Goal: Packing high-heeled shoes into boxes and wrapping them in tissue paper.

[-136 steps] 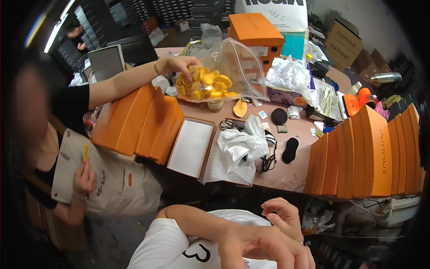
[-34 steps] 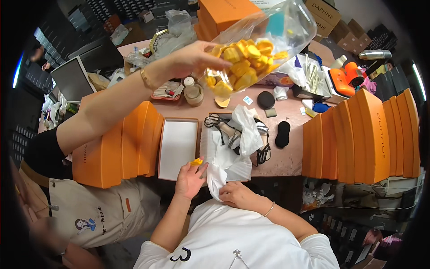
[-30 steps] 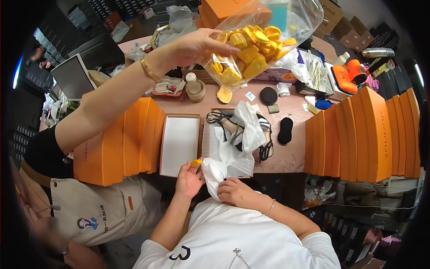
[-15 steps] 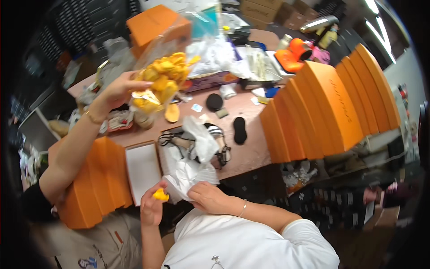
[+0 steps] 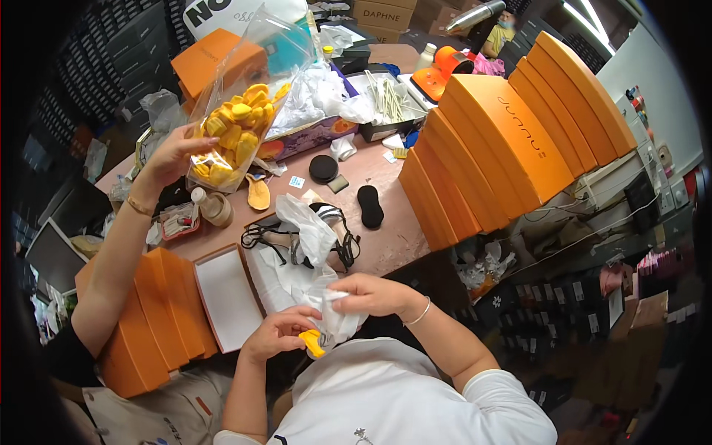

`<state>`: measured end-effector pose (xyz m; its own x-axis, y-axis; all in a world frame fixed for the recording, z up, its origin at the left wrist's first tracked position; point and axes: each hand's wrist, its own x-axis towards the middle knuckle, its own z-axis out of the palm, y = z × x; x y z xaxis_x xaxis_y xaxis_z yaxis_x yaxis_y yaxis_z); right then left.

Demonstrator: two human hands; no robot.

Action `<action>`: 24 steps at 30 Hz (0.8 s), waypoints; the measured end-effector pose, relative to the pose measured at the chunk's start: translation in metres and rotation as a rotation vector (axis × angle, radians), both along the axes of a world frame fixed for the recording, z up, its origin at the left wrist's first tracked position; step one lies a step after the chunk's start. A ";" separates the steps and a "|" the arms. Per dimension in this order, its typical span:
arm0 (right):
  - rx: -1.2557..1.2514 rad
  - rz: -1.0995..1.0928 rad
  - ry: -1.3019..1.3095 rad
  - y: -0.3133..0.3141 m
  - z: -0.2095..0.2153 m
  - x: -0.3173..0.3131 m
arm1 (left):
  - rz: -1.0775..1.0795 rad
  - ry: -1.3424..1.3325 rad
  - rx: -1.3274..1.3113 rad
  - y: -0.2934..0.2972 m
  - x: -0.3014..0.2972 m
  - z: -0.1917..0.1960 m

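While left hand (image 5: pixel 278 340) fingers pinch yellow piece (image 5: pixel 312 343), right hand (image 5: pixel 371 293) fingers grip white tissue (image 5: pixel 331 315) beside it.

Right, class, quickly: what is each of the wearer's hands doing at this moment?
Left hand: closed, holding a small yellow piece.
Right hand: closed, fingers gripping crumpled white tissue paper.

A row of orange boxes (image 5: pixel 512 141) leaned along the worktop (image 5: pixel 386 245). Near them lay a black oval pad (image 5: pixel 369 205) and a round black disc (image 5: pixel 323 168). A clear bag of yellow pieces (image 5: pixel 233 133) hung above a small bottle (image 5: pixel 211 208). An open white-lined box (image 5: pixel 228 297) sat beside more orange boxes (image 5: pixel 159 311).
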<state>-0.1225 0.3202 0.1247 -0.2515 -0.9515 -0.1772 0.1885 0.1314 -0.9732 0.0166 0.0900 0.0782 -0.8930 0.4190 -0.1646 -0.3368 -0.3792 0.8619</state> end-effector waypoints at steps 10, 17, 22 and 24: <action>-0.132 -0.330 -0.437 0.076 -0.006 -0.059 | 0.264 0.099 -0.202 0.092 0.019 -0.001; -0.230 -0.706 -0.242 0.114 -0.021 -0.064 | 0.898 -0.159 0.974 0.177 0.003 -0.035; -0.007 -0.210 0.611 0.153 -0.030 -0.018 | 0.904 -0.249 1.005 0.199 -0.008 -0.030; 0.046 -0.289 0.590 0.152 -0.028 -0.009 | 0.864 -0.255 0.970 0.195 -0.009 -0.026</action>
